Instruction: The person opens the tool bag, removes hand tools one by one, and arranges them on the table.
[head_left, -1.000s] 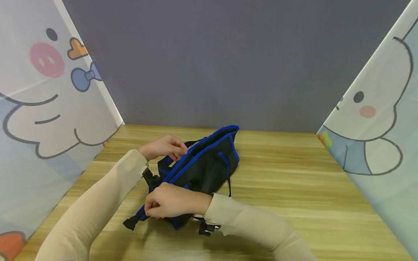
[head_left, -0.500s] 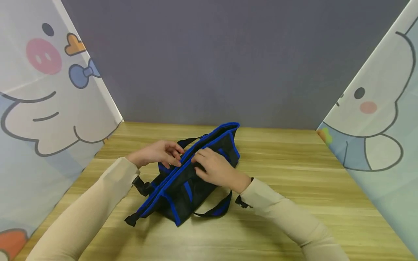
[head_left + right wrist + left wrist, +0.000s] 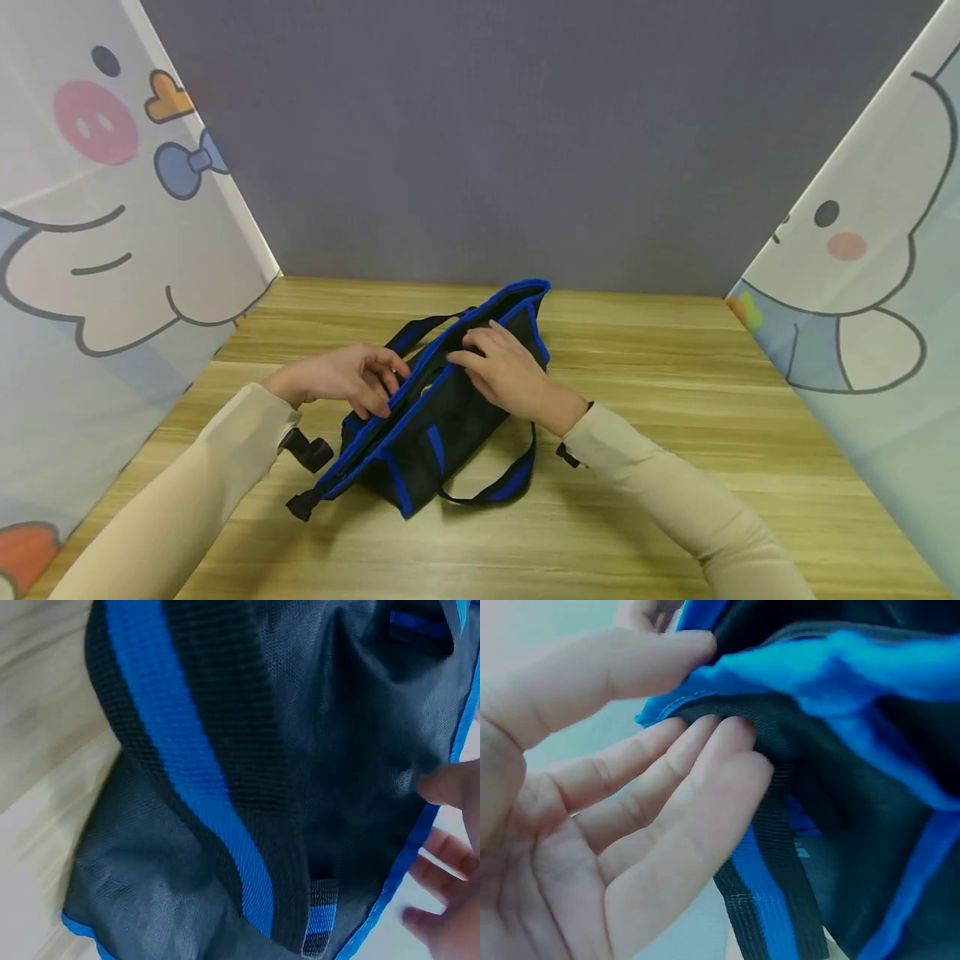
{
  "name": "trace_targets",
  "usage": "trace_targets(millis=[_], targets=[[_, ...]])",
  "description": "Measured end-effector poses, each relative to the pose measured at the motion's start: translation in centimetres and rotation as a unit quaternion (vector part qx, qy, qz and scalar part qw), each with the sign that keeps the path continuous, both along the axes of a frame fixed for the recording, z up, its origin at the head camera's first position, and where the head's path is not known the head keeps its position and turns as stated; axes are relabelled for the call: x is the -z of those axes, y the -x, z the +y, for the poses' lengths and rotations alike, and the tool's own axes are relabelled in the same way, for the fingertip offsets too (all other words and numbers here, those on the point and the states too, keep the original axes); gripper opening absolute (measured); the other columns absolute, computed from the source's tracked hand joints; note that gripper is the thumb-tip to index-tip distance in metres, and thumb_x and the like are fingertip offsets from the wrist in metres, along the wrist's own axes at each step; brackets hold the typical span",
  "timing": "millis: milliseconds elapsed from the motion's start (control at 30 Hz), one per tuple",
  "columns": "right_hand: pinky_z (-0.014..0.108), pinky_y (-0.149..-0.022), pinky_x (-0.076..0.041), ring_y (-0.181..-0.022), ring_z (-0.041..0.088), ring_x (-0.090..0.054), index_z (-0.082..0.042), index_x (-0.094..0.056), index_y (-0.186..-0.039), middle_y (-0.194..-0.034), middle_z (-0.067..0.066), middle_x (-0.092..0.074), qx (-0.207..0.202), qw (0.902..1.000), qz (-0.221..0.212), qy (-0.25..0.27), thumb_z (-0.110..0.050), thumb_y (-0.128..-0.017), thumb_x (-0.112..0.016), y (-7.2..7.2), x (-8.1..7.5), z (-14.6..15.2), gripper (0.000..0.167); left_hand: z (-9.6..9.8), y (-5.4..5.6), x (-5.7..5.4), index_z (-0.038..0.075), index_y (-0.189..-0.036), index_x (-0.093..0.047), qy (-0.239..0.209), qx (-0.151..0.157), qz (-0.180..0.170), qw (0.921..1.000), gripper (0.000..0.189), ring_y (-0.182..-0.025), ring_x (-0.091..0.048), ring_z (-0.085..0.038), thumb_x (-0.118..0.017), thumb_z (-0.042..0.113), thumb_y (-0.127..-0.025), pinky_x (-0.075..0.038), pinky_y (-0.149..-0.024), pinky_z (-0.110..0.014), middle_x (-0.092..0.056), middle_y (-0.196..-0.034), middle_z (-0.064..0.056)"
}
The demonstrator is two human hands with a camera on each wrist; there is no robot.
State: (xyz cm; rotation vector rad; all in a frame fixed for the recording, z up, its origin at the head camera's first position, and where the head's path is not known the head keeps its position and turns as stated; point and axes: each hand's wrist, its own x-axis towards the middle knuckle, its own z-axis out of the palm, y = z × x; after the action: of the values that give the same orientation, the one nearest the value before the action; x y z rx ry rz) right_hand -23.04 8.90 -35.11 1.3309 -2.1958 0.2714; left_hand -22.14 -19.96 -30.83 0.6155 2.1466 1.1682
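A black bag [image 3: 476,421] with blue edging and striped webbing handles stands slantwise on the table, its long mouth parted a little. My left hand [image 3: 341,379] holds the near-left side of the rim; in the left wrist view the thumb lies over the blue edging [image 3: 780,671] and the fingers sit against the outer wall. On the opposite side, my right hand [image 3: 506,371] pinches the other rim, thumb on the black outer wall [image 3: 360,772] and fingers over the edge. A small yellow spot [image 3: 426,389] shows inside the mouth; its kind cannot be told.
One handle [image 3: 498,490] loops onto the wooden table [image 3: 675,467] at the bag's right; another handle [image 3: 420,329] lies behind it. A black tab [image 3: 302,505] sticks out at the bag's near end. A grey panel [image 3: 480,150] and printed side panels surround the table.
My right hand has left the bag's near end for the middle of its right rim. The left hand has shifted nearer along the other rim. The mouth is wider and a yellow spot shows.
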Motion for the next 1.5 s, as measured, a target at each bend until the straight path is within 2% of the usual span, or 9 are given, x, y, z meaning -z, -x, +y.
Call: trace_targets(millis=[133,333,533,700,933,1167,1267,1400,1500], targets=[[0.055,-0.109,-0.039,-0.099,0.027,-0.063,-0.011,-0.070,-0.102,-0.102,0.008,-0.064,-0.034,0.9984,0.035,0.027,0.003,-0.086,-0.074,-0.3,0.0,0.8,0.021,-0.4,-0.8,0.5,-0.009,-0.130,-0.052,-0.008,-0.009,0.024,0.9997,0.049,-0.080,-0.063,-0.024,-0.070,0.000,-0.086,-0.060,-0.064,-0.037,-0.059,-0.101,-0.013],[0.043,-0.095,-0.053,-0.091,0.025,-0.063,-0.008,-0.071,-0.093,-0.095,0.008,-0.066,-0.120,0.9907,0.054,0.034,0.011,-0.077,-0.078,-0.8,-0.1,3.0,0.026,-1.3,-1.6,1.4,-0.011,-0.133,-0.053,-0.039,-0.051,0.065,0.9958,0.043,-0.082,-0.062,-0.023,-0.063,-0.002,-0.092,-0.058,-0.061,-0.034,-0.059,-0.108,-0.016],[0.036,-0.078,-0.056,-0.086,0.024,-0.061,-0.008,-0.070,-0.094,-0.096,0.008,-0.066,-0.167,0.9846,0.051,0.007,0.003,-0.100,-0.052,-1.3,0.5,4.7,0.022,-2.1,-2.0,1.9,-0.013,-0.134,-0.053,-0.079,-0.119,0.076,0.9868,0.045,-0.083,-0.065,-0.020,-0.064,-0.004,-0.091,-0.057,-0.060,-0.030,-0.062,-0.108,-0.016],[0.032,-0.069,-0.056,-0.082,0.021,-0.061,-0.010,-0.069,-0.092,-0.096,0.007,-0.065,-0.177,0.9824,0.061,0.002,-0.011,-0.108,-0.034,-1.9,0.8,5.6,0.039,-2.5,-2.1,2.0,-0.011,-0.136,-0.051,-0.099,-0.165,0.082,0.9778,0.047,-0.088,-0.067,-0.014,-0.064,-0.003,-0.092,-0.058,-0.065,-0.030,-0.066,-0.110,-0.015],[0.026,-0.064,-0.055,-0.080,0.017,-0.062,-0.012,-0.069,-0.094,-0.098,0.006,-0.066,-0.188,0.9808,0.051,-0.010,-0.010,-0.109,-0.034,-2.8,1.3,6.9,0.038,-3.0,-2.2,2.6,-0.015,-0.137,-0.049,-0.135,-0.220,0.094,0.9615,0.047,-0.086,-0.068,-0.009,-0.062,-0.004,-0.093,-0.059,-0.066,-0.029,-0.067,-0.115,-0.022],[0.025,-0.064,-0.054,-0.079,0.015,-0.062,-0.013,-0.070,-0.095,-0.096,0.003,-0.067,-0.182,0.9825,0.032,-0.022,-0.013,-0.109,-0.033,-3.4,2.2,8.0,0.040,-3.5,-1.9,3.6,-0.015,-0.140,-0.045,-0.174,-0.265,0.084,0.9445,0.047,-0.087,-0.068,-0.011,-0.059,-0.006,-0.095,-0.060,-0.069,-0.028,-0.069,-0.110,-0.008],[0.023,-0.065,-0.055,-0.081,0.014,-0.063,-0.013,-0.071,-0.097,-0.097,0.001,-0.068,-0.178,0.9832,0.017,-0.035,-0.008,-0.106,-0.047,-3.7,2.6,8.4,0.026,-3.8,-1.7,4.0,-0.013,-0.141,-0.045,-0.180,-0.280,0.081,0.9393,0.049,-0.087,-0.068,-0.009,-0.060,-0.005,-0.095,-0.060,-0.069,-0.027,-0.069,-0.108,-0.003],[0.020,-0.064,-0.054,-0.084,0.012,-0.063,-0.014,-0.071,-0.099,-0.097,-0.002,-0.068,-0.169,0.9844,0.000,-0.050,-0.007,-0.106,-0.045,-4.2,3.0,8.7,0.028,-4.1,-1.6,4.3,-0.012,-0.143,-0.044,-0.187,-0.292,0.081,0.9344,0.050,-0.089,-0.067,-0.008,-0.060,-0.004,-0.096,-0.060,-0.069,-0.026,-0.068,-0.107,0.001],[0.018,-0.062,-0.053,-0.082,0.012,-0.062,-0.014,-0.072,-0.098,-0.096,-0.003,-0.068,-0.157,0.9858,-0.015,-0.057,0.000,-0.101,-0.052,-4.4,3.3,8.9,0.025,-4.2,-1.4,4.5,-0.011,-0.143,-0.044,-0.191,-0.299,0.081,0.9314,0.050,-0.090,-0.067,-0.007,-0.060,-0.003,-0.096,-0.060,-0.070,-0.026,-0.068,-0.107,0.004]])
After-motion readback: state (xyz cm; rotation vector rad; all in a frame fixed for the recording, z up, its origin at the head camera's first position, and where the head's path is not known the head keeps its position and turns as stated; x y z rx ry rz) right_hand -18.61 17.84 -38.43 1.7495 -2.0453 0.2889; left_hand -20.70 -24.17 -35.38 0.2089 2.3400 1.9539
